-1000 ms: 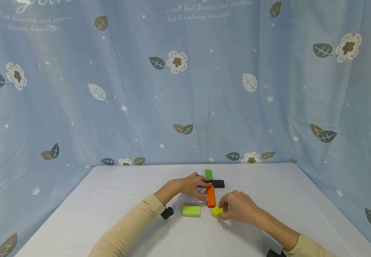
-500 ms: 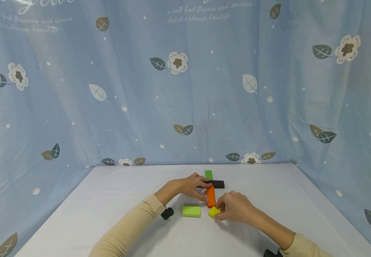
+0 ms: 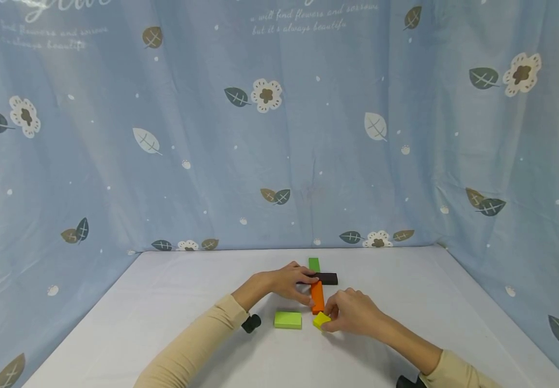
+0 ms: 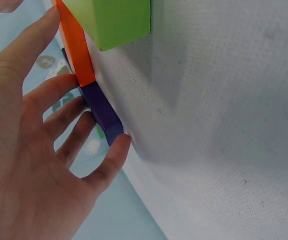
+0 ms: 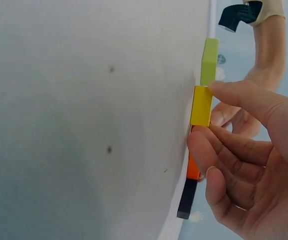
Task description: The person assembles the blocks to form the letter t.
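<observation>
My right hand pinches a small yellow block between thumb and fingers at the near end of an orange block. In the right wrist view the yellow block is held by its two ends. My left hand lies spread over the row: its thumb touches the orange block, while other fingers rest along a dark block. That dark block lies crosswise beyond the orange one, partly hidden by the fingers. Behind it is a green block.
A lime-green block lies flat on the white table, left of the yellow one. Black wrist cameras sit at both sleeves, the left one near the lime block. A blue patterned curtain surrounds the table's back and sides.
My right hand has slid the yellow block slightly left, under the near end of the orange block as seen from the head. My left hand has stayed in place.
</observation>
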Motion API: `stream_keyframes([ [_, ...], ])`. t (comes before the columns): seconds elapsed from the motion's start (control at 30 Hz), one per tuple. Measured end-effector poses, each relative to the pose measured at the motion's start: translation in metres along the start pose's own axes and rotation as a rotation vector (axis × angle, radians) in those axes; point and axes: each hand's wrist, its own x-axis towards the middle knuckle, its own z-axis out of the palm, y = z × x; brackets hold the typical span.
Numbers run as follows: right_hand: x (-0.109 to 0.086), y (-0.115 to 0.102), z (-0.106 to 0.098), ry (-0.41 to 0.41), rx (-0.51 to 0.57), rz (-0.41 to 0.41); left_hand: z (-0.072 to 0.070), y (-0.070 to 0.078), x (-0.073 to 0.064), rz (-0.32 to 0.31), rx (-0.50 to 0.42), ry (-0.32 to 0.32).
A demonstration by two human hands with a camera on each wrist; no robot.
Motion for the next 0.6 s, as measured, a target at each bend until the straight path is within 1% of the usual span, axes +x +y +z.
stream_keyframes([
  [0.37, 0.0018, 0.0075, -0.0005, -0.094, 0.200, 0.126, 0.0000, 0.0011, -0.0007, -0.017, -0.025, -0.001],
  [0.47, 0.0021, 0.0078, -0.0017, -0.111, 0.227, 0.153, -0.0001, 0.0012, -0.0008, -0.017, -0.026, -0.004],
  [0.6, 0.0029, 0.0080, -0.0021, -0.116, 0.233, 0.164, 0.0003, 0.0000, -0.0002, -0.009, -0.023, -0.002],
])
